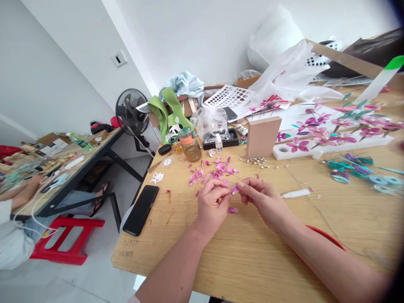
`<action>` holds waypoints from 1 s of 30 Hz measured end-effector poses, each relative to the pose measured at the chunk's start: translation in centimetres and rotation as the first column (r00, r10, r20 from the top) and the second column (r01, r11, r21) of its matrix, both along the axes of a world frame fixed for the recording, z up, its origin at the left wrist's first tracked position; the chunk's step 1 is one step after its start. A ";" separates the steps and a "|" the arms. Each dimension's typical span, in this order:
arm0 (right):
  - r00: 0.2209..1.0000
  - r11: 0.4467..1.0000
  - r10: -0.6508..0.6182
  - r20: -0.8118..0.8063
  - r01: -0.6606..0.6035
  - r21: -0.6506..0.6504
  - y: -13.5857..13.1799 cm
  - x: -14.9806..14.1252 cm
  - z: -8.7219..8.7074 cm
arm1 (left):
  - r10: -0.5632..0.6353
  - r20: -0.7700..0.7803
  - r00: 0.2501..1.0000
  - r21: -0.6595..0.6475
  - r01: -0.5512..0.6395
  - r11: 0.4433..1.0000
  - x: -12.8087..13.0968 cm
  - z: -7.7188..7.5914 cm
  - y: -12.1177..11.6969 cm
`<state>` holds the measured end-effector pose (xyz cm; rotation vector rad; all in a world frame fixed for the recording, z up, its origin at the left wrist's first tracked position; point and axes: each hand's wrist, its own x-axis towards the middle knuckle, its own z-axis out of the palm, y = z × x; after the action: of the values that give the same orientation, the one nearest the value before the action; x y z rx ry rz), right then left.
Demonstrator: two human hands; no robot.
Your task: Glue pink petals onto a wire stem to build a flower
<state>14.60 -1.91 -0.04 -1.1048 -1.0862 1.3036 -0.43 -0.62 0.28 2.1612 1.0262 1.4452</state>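
Over the wooden table (252,261), my left hand (213,203) and my right hand (261,203) meet fingertip to fingertip. Between them is a small pink artificial flower (235,190) with a pale, bead-like spot, pinched from both sides. Its stem or wire, if any, is too small to make out. A loose pink petal (232,210) lies just below the fingers. Beyond my left hand is a scattered heap of pink petals (221,169). Small pearl beads on wires (259,162) lie past my right hand, and a white glue tube (296,193) rests beside its wrist.
A black phone (141,209) lies near the left edge. Behind stand a jar with an orange lid (190,145), a small clear bottle (219,143) and a wooden block (264,136). Finished flowers (322,135) fill a white foam strip (334,148). A person (19,235) sits at another table.
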 end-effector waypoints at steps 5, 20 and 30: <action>1.000 1.000 -0.014 -0.016 0.014 -0.002 0.0 -0.1 0.0 | -0.006 -0.003 1.000 -0.010 0.006 1.000 0.0 -0.1 0.0; 1.000 1.000 -0.021 0.006 0.021 0.017 0.0 -0.2 0.4 | 0.019 -0.009 1.000 -0.009 -0.019 1.000 0.0 0.0 -0.1; 1.000 1.000 -0.003 -0.022 0.003 -0.016 0.0 -0.3 0.5 | 0.034 0.011 0.999 0.015 -0.034 0.999 0.0 0.1 0.0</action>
<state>14.35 -1.96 0.46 -1.1009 -1.0593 1.3206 -0.42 -0.64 0.41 2.1544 1.0564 1.4820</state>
